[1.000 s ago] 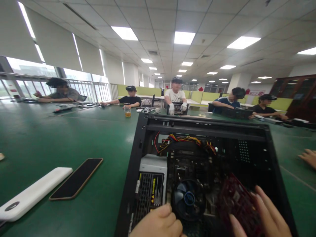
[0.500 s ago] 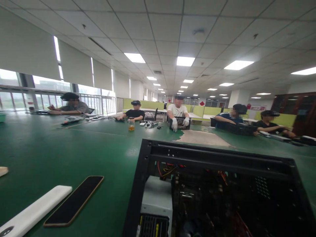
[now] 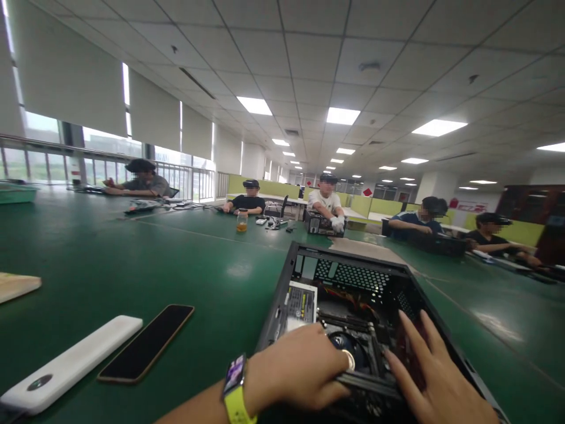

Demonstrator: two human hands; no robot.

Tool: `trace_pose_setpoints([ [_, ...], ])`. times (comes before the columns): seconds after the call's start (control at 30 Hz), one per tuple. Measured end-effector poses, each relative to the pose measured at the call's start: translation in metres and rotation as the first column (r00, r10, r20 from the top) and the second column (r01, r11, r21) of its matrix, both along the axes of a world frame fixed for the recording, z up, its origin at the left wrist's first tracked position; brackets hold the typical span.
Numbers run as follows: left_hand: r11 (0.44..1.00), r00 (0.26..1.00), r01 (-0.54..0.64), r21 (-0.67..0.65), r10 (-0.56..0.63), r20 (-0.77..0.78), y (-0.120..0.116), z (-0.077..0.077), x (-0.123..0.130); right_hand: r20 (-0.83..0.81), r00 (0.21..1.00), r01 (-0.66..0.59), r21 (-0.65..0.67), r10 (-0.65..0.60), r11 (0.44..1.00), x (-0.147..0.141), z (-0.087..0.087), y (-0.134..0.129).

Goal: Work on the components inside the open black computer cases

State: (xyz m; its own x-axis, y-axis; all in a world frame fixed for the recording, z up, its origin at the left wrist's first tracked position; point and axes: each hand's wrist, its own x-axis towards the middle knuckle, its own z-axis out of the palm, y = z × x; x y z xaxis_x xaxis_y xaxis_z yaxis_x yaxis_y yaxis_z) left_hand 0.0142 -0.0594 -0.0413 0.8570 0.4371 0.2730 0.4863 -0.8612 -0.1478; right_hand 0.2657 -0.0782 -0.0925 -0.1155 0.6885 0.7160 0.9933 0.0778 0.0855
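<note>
An open black computer case [image 3: 273, 306] lies on the green table in front of me, its open side up. Inside are a power supply [image 3: 302, 303] with a label and a round CPU cooler fan [image 3: 348, 347]. My left hand [image 3: 295, 365], wearing a watch with a yellow-green strap [image 3: 241, 406], reaches over the near left side beside the fan. Its fingers are curled and partly hidden, so what they hold cannot be made out. To the right, my right hand [image 3: 435, 371] is open over the case, fingers spread towards the dark interior.
Left of the case lie a dark phone [image 3: 148, 341] and a long white device [image 3: 75, 365]. A wooden piece [image 3: 17, 287] is at the left edge. Across the green table [image 3: 176, 259] stand a jar [image 3: 242, 221] and a person in white gloves [image 3: 326, 203] with another case; several people sit around.
The case, which loomed closer and tilted, now appears lower and farther right, with more of its inside showing. Both my hands have come into view over it. The gloved person's hands have shifted.
</note>
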Motion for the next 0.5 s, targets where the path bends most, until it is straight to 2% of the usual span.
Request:
trace_pose_setpoints([
  [0.1, 0.999, 0.998, -0.017, -0.035, 0.015, -0.053, 0.022, 0.008, 0.001, -0.094, 0.984, 0.134, -0.152, -0.149, 0.979, -0.014, 0.007, 0.016],
  [0.2, 0.994, 0.995, -0.067, -0.084, 0.059, -0.086, 0.043, 0.006, 0.006, -0.119, 0.97, 0.192, -0.173, -0.214, 0.966, -0.019, 0.009, 0.033],
  [0.27, 0.988, 0.993, -0.091, -0.122, 0.08, -0.088, 0.05, 0.006, 0.009, -0.122, 0.976, 0.166, -0.132, -0.182, 0.977, -0.017, 0.008, 0.04],
  [0.37, 0.977, 0.993, -0.109, -0.182, 0.099, -0.064, 0.05, 0.01, 0.007, -0.146, 0.987, 0.043, -0.139, -0.063, 0.989, -0.017, 0.009, 0.045],
  [0.5, 0.93, 0.989, -0.149, -0.336, 0.137, -0.061, 0.057, 0.015, -0.012, -0.248, 0.968, -0.077, -0.182, 0.03, 0.98, -0.038, 0.013, 0.057],
])
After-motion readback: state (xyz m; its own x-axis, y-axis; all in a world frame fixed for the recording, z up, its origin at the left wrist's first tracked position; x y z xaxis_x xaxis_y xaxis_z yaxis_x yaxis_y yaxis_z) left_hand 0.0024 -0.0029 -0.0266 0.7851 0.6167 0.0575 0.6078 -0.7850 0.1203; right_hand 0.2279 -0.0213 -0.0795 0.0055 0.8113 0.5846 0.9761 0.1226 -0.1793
